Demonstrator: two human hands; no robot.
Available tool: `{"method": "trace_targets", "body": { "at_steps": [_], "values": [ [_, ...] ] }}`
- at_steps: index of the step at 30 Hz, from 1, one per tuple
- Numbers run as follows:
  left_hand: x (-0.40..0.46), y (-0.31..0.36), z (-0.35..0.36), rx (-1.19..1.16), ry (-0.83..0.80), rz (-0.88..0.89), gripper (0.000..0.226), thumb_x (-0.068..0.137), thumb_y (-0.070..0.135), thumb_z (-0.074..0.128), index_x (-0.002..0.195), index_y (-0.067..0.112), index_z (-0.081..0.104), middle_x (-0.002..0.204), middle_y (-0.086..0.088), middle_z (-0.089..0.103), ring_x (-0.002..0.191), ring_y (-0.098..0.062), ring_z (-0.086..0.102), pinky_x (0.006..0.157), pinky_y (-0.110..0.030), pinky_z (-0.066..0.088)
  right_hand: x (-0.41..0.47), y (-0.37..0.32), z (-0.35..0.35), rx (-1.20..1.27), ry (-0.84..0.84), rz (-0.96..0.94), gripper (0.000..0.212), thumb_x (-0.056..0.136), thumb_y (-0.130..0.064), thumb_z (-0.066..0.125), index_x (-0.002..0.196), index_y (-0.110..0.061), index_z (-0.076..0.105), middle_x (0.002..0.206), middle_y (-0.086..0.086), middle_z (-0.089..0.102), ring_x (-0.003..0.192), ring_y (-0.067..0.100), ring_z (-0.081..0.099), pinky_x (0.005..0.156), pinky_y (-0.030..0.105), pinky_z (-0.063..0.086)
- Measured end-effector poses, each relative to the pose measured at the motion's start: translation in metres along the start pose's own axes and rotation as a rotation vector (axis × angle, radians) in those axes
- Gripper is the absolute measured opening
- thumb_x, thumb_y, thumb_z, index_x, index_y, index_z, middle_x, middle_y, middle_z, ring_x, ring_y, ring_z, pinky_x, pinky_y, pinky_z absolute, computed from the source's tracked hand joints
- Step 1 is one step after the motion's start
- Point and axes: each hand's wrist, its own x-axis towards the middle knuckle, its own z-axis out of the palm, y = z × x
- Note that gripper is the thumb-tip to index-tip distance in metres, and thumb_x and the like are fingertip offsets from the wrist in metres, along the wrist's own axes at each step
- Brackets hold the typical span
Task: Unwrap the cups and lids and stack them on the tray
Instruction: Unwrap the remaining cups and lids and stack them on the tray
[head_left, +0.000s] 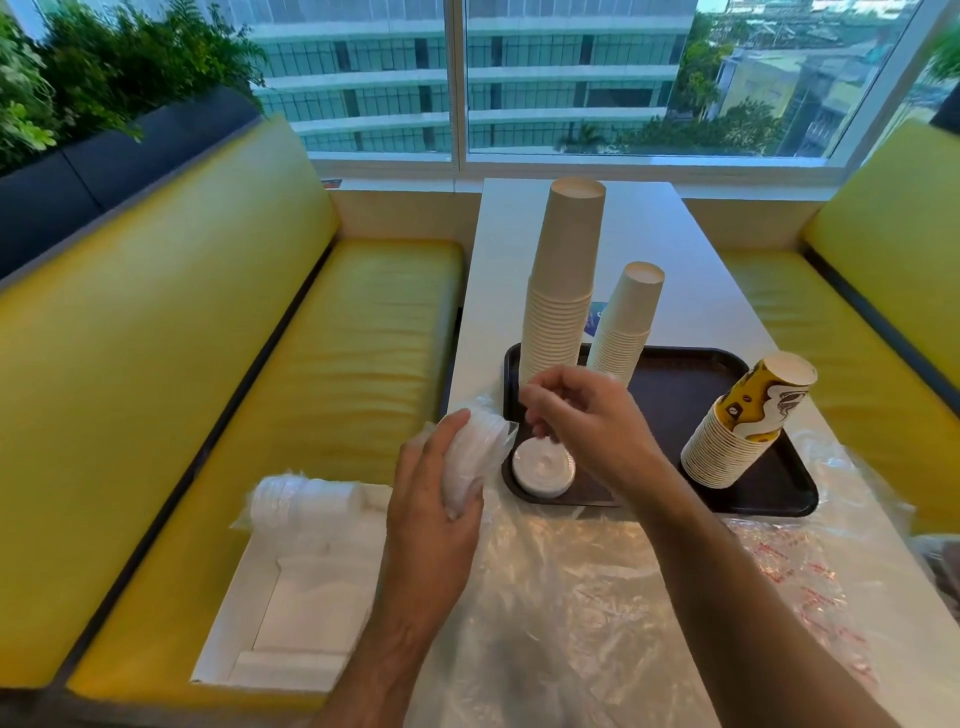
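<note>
Our left grip (436, 467) is clamped on a wrapped sleeve of lids (475, 447) at centre frame, just left of the tray (675, 395). Our right grip (587, 415) hovers over the tray's near-left corner, fingers curled together; we cannot tell whether it pinches anything. Below it sits a lid stack (543, 470). Three cup stacks (563, 291) stand on the tray.

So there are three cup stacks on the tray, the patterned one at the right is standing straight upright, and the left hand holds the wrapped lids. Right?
Not quite. In the head view the patterned stack leans, tilted toward the right. The rest holds: three stacks on the tray, left hand gripping the wrapped lids.
</note>
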Motion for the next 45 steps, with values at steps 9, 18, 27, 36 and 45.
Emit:
{"method": "trace_targets", "body": {
  "at_steps": [9,18,27,36,45],
  "values": [
    [-0.004,0.015,0.013,0.02,-0.022,0.073,0.072,0.085,0.038,0.078,0.138,0.062,0.034,0.139,0.014,0.042,0.129,0.001,0.044,0.095,0.0,0.039,-0.024,-0.013,-0.006,0.256,-0.222,0.257,0.016,0.089,-0.025,0.075,0.092,-0.01,0.078,0.079,0.006,0.074,0.071,0.012,0.066,0.07,0.023,0.056],
    [-0.004,0.038,0.016,-0.315,0.045,-0.069,0.027,0.088,0.053,0.063,0.111,0.061,0.05,0.116,0.028,0.057,0.109,-0.008,0.064,0.076,-0.021,0.056,-0.031,-0.006,-0.017,0.389,-0.321,0.262,0.033,0.083,-0.025,0.072,0.105,0.0,0.073,0.091,0.012,0.071,0.082,0.021,0.064,0.082,0.03,0.056],
    [-0.004,0.043,0.02,-0.292,0.025,-0.084,0.034,0.08,0.06,0.064,0.112,0.058,0.052,0.128,0.01,0.055,0.115,-0.024,0.063,0.082,-0.04,0.063,-0.033,-0.012,-0.019,0.343,-0.168,0.322,0.023,0.096,-0.018,0.066,0.107,0.001,0.071,0.099,0.018,0.073,0.085,0.024,0.07,0.086,0.036,0.058],
    [-0.004,0.05,0.021,-0.46,0.051,-0.1,0.03,0.081,0.047,0.07,0.108,0.049,0.059,0.119,0.01,0.059,0.113,-0.024,0.062,0.074,-0.024,0.056,-0.035,-0.009,-0.025,0.428,-0.228,0.334,0.047,0.079,-0.034,0.075,0.11,0.001,0.071,0.105,0.02,0.073,0.094,0.028,0.072,0.09,0.04,0.059],
    [-0.003,0.051,0.021,-0.334,0.033,-0.026,0.03,0.079,0.053,0.067,0.107,0.057,0.057,0.126,0.004,0.056,0.115,-0.025,0.062,0.077,-0.032,0.06,-0.033,-0.016,-0.028,0.4,-0.133,0.378,0.02,0.089,-0.023,0.074,0.1,-0.007,0.074,0.095,0.011,0.077,0.082,0.021,0.074,0.078,0.035,0.059]
  ]
}}
